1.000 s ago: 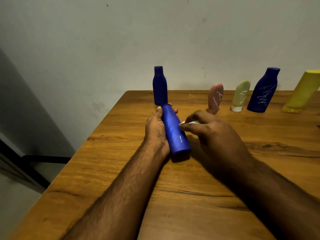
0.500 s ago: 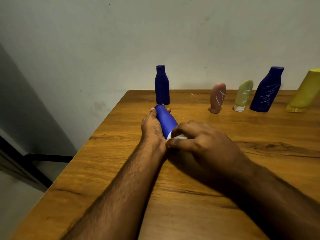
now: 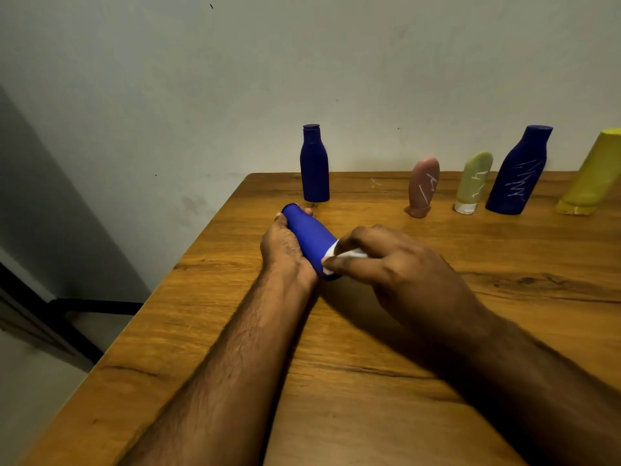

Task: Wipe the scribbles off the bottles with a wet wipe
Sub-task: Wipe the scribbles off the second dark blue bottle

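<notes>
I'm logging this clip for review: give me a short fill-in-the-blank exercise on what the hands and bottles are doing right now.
1. The left hand grips the lying blue plastic bottle, while the right hand pinches a white ____ against it.
2. White scribbles show on the pink tube, the pale green tube and the ____ blue bottle between that green tube and the yellow bottle.
3. The upright blue bottle standing behind the left hand shows ____ scribbles.

Missing words: wet wipe; dark; no
</notes>
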